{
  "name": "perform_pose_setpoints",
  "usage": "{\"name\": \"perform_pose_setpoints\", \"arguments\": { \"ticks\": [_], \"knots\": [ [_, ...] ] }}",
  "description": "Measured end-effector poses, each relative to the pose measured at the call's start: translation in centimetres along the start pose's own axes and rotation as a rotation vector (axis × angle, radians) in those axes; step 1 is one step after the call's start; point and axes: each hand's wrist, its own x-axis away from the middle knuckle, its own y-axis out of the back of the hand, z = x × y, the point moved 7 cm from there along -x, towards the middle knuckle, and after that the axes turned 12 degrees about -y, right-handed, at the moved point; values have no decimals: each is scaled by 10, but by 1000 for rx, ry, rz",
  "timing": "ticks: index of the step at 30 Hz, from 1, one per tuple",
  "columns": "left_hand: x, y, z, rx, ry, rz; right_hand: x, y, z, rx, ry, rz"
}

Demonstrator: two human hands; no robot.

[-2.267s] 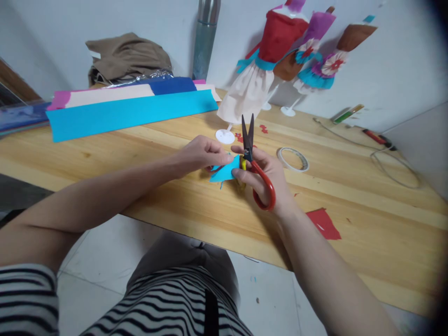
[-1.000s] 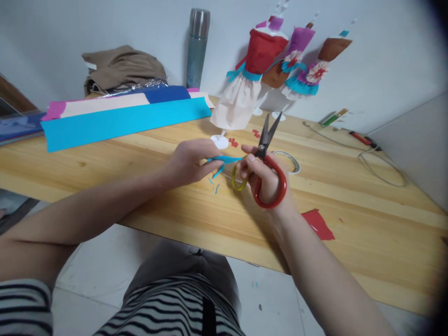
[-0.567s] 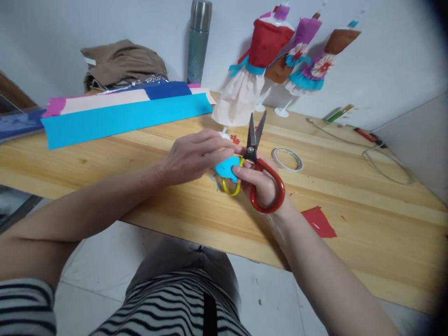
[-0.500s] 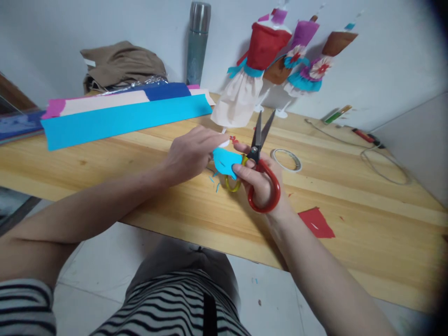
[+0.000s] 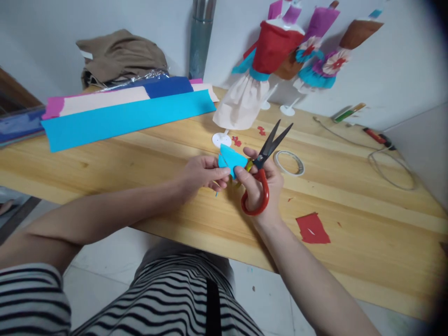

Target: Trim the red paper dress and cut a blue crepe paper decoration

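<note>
Between my two hands is a small piece of blue crepe paper [image 5: 231,157] with a slit or fold line across it. My left hand [image 5: 206,173] pinches its lower left edge between thumb and fingers. The right edge is under the thumb of my right hand [image 5: 262,184]. That same hand also carries scissors [image 5: 268,151] with red and yellow handles, their blades pointing up and partly apart. Just beyond the paper, little red cut pieces [image 5: 237,141] lie by the white round base [image 5: 221,139] of a small dress form [image 5: 276,49] in a red top and pale skirt.
Long crepe paper strips [image 5: 129,120] and a brown cloth [image 5: 122,56] lie at the back left, near a flask [image 5: 201,42]. On the right are a tape roll [image 5: 290,163], a red scrap [image 5: 313,228], a cable [image 5: 381,170] and a red cutter [image 5: 374,136]. More dressed forms [image 5: 360,35] stand behind.
My left hand has come down from above the blue paper and now grips its lower left edge. The paper is turned, with a point upward. The camera view has shifted slightly.
</note>
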Motion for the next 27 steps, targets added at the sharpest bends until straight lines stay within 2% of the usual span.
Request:
{"name": "perform_pose_setpoints", "arguments": {
  "ticks": [2,7,14,18,21,27],
  "knots": [
    [-2,3,-1,12,4,-8,-1,1,-5,-19,-31,-25],
    [-4,2,-1,82,-26,54,-3,4,-14,-49,-75,-72],
    [-10,6,4,53,18,-33,-2,-2,-19,-59,-157,-60],
    [-12,6,9,135,53,-22,-2,-1,-21,-105,-194,-91],
    [-10,4,14,181,91,-3,-3,0,-19,-41,-191,-103],
    [-10,6,13,132,112,-31,-3,1,-15,41,-164,-66]
  ]
}}
